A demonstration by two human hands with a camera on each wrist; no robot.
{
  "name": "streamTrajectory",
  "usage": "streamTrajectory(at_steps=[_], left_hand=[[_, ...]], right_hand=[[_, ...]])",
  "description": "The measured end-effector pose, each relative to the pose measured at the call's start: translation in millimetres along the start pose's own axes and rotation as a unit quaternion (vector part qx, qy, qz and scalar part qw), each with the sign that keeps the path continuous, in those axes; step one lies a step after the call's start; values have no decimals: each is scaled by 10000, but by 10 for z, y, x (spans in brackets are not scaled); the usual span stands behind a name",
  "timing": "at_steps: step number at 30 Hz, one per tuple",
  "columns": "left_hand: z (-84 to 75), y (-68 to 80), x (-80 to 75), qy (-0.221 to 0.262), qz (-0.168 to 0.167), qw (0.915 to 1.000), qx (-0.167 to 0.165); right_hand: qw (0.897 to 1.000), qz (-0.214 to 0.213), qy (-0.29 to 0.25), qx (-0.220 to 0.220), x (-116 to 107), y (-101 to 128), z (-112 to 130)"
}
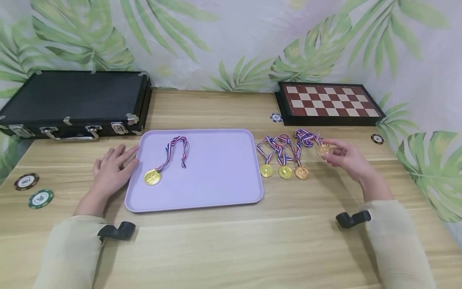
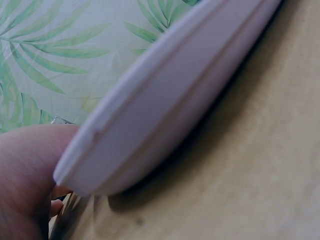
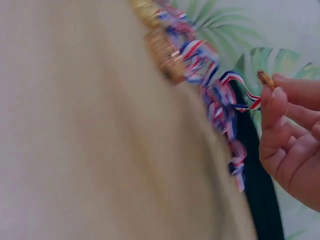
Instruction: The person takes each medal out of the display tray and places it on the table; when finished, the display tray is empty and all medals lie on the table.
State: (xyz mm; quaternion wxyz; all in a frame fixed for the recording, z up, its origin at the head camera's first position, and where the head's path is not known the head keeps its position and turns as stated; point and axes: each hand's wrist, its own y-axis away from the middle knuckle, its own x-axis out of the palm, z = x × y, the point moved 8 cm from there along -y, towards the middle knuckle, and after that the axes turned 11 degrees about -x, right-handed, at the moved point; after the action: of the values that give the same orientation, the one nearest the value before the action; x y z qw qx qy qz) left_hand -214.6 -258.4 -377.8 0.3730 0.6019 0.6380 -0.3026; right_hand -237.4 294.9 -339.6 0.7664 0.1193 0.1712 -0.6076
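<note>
My right hand (image 1: 348, 159) pinches a gold-coloured medal (image 1: 323, 150) between thumb and fingers, right of the other medals. In the right wrist view that medal (image 3: 265, 79) appears edge-on, its striped ribbon (image 3: 239, 91) trailing toward the bunched ribbons. Two gold medals (image 1: 285, 172) and a copper-coloured medal (image 1: 302, 173) lie in a row on the table, red-white-blue ribbons behind them. Fingers spread, my left hand (image 1: 113, 168) rests at the left edge of a lilac tray (image 1: 216, 172). On the tray lies one gold medal (image 1: 152, 177) with its ribbon looped upward.
A black hard case (image 1: 75, 100) stands at the back left. The checkered board box (image 1: 330, 102) sits at the back right, a blue chip (image 1: 276, 117) beside it. Farther right is a black chip (image 1: 377, 139). A dark chip (image 1: 27, 182) and green chip (image 1: 41, 198) lie left.
</note>
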Motion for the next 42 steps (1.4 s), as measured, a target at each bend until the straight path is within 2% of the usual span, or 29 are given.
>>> streamTrajectory(at_steps=[3,6,11,15,19,24,27,31,34,37,40,42], left_hand=[[-13,-5,4,3,21,10000,6],[-22,-10,-2,17,16,10000,19],[-35,-17,-10,32,3,10000,49],[-39,-21,-9,22,11,10000,44],[-37,-27,-4,-25,15,10000,28],[-21,-21,0,-48,17,10000,-10],[-13,-12,-7,-39,3,10000,-28],[-1,-1,-17,-20,-6,10000,-35],[4,9,-26,-5,-6,10000,-43],[7,10,-32,-23,-21,10000,-47],[7,3,-25,-19,-14,10000,-46],[4,-4,-16,-33,-9,10000,-48]], right_hand=[[9999,142,50,56,69,89,-166],[9992,213,336,73,116,147,-273],[9966,11,817,128,127,230,-362],[9936,-120,1118,-107,144,281,-341],[9859,-119,1622,-390,172,309,-296],[9685,-19,2324,-895,218,304,-214],[9605,66,2575,-1048,237,284,-181],[9673,79,2395,-837,202,234,-189],[9725,-125,2160,-861,172,167,-22],[9738,-240,1978,-1092,243,61,285],[9764,-6,1684,-1354,512,-79,648],[9780,181,1300,-1622,758,-184,846]])
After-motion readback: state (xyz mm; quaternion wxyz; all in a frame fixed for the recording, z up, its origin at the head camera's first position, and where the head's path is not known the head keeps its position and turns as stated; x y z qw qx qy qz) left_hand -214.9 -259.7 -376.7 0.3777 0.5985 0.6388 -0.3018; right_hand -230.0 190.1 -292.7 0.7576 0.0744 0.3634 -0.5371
